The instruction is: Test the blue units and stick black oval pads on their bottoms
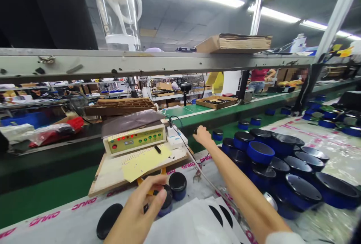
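Note:
My left hand [138, 208] curls around a blue canister with a black top [167, 200] at the near edge of the bench. A matching canister [177, 186] stands just beyond it, and a flat black oval disc [109, 220] lies to the left. My right hand [202, 136] reaches forward with curled fingers, close to a small blue canister [217, 135]. A dark speck shows at its fingertips, too small to identify. A large pile of blue black-topped canisters [282, 161] lies to the right of my right forearm.
A yellow-panelled test instrument with red lights [134, 139] sits on a wooden board [107, 179], with a perforated yellow sheet [145, 163] before it. White sheets with black ovals [197, 221] lie near me. A metal shelf [113, 61] runs overhead, and a person [259, 80] stands far off.

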Available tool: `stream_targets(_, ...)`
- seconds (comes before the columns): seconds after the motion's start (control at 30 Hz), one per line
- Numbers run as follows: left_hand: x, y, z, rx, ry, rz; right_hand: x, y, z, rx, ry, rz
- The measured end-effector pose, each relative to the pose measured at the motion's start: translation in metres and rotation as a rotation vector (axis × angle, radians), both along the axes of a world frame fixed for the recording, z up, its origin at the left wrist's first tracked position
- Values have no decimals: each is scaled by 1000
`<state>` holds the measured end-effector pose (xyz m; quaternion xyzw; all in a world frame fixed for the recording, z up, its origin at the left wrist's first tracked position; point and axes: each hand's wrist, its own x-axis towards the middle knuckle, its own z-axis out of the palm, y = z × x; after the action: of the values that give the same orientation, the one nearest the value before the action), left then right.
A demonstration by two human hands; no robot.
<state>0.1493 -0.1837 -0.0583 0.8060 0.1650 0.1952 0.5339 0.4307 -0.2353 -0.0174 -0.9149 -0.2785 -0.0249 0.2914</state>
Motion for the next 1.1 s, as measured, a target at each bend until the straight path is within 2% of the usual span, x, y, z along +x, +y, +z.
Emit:
stream_targets(0.1,7,0,7,-554,-125,4,-31,-27,20,62,-41,155)
stream_targets(0.17,15,-5,13,-874,-154,-102,-63,-49,29,101,-28,355)
stream_targets(0.2,18,-8,15,-991,-149,-190,-81,-60,30,116,-3,497)
stream_targets(0.23,19,-12,17,-1074,-127,-291,-98,-71,30,155,50,735)
stream_targets(0.27,18,-15,19,-1127,-97,-389,-113,-81,27,175,77,874)
stream_targets(0.3,16,-18,20,-1160,-70,-465,-126,-89,24,194,64,943)
stream_targets(0.33,13,-19,21,-1185,-57,-505,-135,-96,20,216,22,962)
stream_targets(0.37,8,-20,21,-1207,-61,-504,-141,-102,15,230,-43,917)
stream_targets(0.43,-3,-19,21,-1229,-122,-407,-147,-110,7,270,-181,789)
stream_targets(0.5,-14,-18,21,-1195,-177,-267,-150,-114,3,280,-262,768)
stream_targets(0.6,-24,-20,21,-1039,-195,-133,-156,-114,1,273,-362,901)
stream_targets(0.67,-26,-24,21,-927,-210,-105,-162,-112,2,285,-425,940)
stream_targets(0.83,-25,-30,19,-721,-215,-75,-169,-109,-2,320,-554,891)
stream_targets(1.0,-25,-31,7,-323,-245,73,-172,-111,-9,208,-624,826)
stream_targets(1.1,-25,-33,-1,-138,-248,158,-172,-112,-13,208,-534,818)
